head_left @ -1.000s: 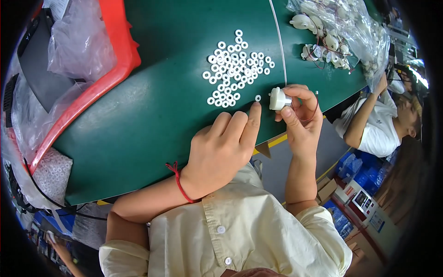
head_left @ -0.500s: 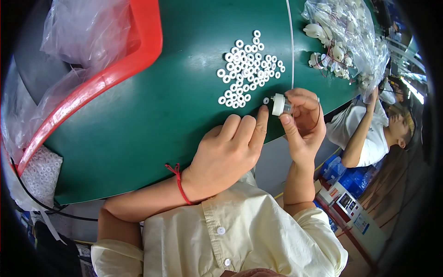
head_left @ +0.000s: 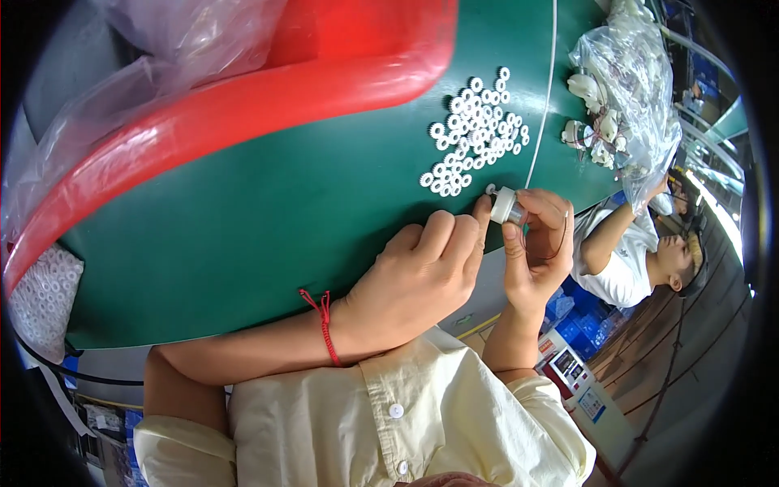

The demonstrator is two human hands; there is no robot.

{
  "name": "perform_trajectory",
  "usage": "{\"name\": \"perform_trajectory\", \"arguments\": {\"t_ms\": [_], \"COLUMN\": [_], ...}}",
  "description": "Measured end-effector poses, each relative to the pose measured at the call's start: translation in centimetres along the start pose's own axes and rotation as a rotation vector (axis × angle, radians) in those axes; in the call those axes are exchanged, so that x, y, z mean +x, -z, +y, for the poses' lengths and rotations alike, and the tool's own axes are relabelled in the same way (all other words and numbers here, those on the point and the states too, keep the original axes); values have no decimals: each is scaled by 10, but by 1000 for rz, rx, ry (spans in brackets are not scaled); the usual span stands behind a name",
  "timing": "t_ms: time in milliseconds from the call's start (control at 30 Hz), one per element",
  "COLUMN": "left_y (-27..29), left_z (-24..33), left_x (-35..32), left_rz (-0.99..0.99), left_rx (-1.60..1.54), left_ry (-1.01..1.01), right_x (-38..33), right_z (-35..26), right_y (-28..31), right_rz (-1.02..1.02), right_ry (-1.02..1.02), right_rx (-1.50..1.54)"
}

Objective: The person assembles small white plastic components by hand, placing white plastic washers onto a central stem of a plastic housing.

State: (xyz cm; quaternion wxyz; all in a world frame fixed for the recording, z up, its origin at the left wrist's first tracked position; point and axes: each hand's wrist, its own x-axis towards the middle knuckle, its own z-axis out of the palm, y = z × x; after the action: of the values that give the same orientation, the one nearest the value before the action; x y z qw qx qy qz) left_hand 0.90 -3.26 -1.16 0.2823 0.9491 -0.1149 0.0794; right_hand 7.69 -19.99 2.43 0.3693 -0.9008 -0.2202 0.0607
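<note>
1. Green flat work table (head_left: 243, 211): lies under and ahead of both sets of fingers.
2. Left hand (head_left: 414, 276): fingers curled loosely, knuckles up; the index fingertip touches the small white-capped cylindrical part (head_left: 508, 206). It grips nothing.
3. Right hand (head_left: 535, 247): thumb and fingers closed round the part, holding it just off the table edge.
4. Part: long axis roughly level, white cap pointing toward the left fingertip.
5. Cluster of small white plastic rings (head_left: 475, 134): just beyond the fingertips.
</note>
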Motion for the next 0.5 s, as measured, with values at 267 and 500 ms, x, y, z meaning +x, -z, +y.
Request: {"name": "perform_trajectory", "arguments": {"t_ms": [267,500], "left_y": [2,2], "left_z": [-1,-1], "left_x": [-2,-3], "left_rz": [16,20], "left_rx": [-33,-37], "left_ry": [4,9], "right_x": [-1,0], "right_z": [-5,-9], "right_y": [-4,-3], "right_rz": [41,10], "right_ry": [-51,-6], "right_rx": [7,-160]}}
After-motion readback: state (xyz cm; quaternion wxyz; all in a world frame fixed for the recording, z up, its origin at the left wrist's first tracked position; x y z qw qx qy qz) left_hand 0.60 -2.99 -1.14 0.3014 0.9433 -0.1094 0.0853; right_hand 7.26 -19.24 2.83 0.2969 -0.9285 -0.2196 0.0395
